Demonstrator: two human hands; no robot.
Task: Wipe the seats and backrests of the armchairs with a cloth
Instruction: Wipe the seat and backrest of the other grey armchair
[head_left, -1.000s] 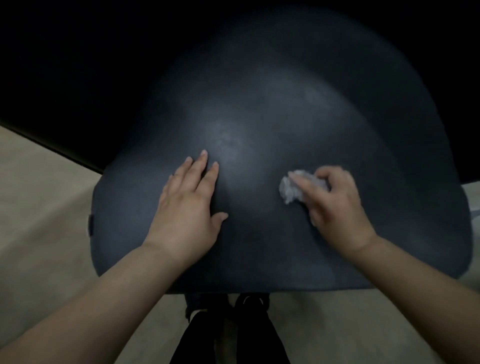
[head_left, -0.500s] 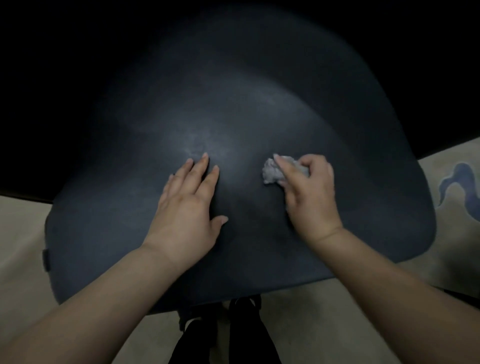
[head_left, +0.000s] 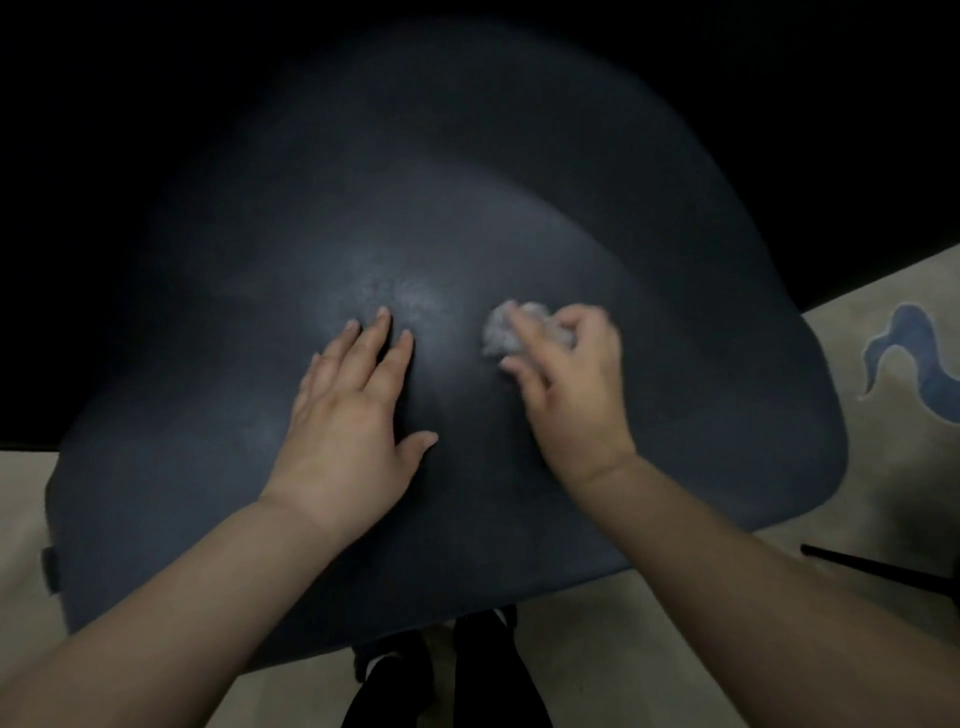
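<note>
Fingers (head_left: 382, 343) of our left hand (head_left: 353, 415) lie straight and close together, palm flat on the dark armchair seat (head_left: 208, 467), thumb out to the side. Just beside it, our right hand (head_left: 571, 395) pinches a small crumpled grey cloth (head_left: 498, 332) and presses it on the seat's middle; this hand is blurred. Pale carpet (head_left: 883, 467) with a blue swirl (head_left: 904, 364) shows at the far right.
</note>
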